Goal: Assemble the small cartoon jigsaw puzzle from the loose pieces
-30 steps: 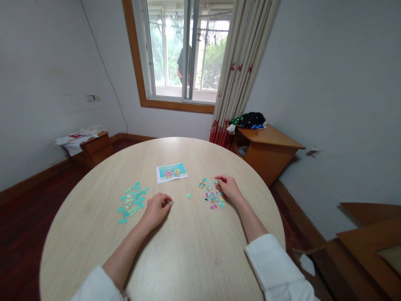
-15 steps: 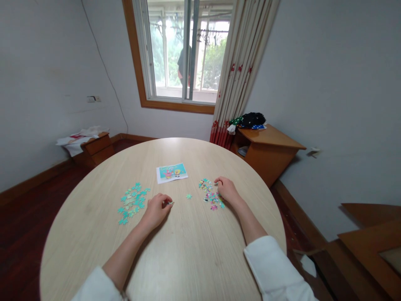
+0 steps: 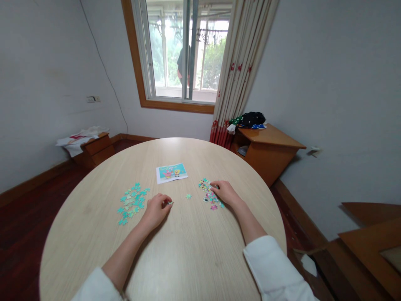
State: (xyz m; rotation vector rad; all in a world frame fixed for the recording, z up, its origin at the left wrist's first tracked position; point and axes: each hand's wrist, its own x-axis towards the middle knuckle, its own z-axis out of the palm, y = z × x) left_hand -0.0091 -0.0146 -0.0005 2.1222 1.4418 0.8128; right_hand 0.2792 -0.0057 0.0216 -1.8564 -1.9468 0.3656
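My left hand [image 3: 158, 209] rests on the table left of centre, thumb and fingers pinched on a small jigsaw puzzle piece [image 3: 171, 203]. To its left lies a spread of turquoise and pale green puzzle pieces [image 3: 129, 203]. A single green puzzle piece [image 3: 188, 196] lies alone between my hands. My right hand [image 3: 226, 192] is over the mixed-colour puzzle pieces [image 3: 208, 194] on the right. Its thumb and index finger are slightly apart at the pile, and I see no piece clearly held. Part of that pile is hidden under the hand.
A printed cartoon picture card [image 3: 171, 172] lies beyond the pieces on the round wooden table [image 3: 188, 259]. Behind stand a curtain [image 3: 241, 62] and a brown cabinet [image 3: 269, 140] topped with cloths. A person [image 3: 184, 65] shows through the window.
My right hand has moved left, its fingertips going from the pile's right edge to over the pieces. My left hand has stayed in place with its puzzle piece.
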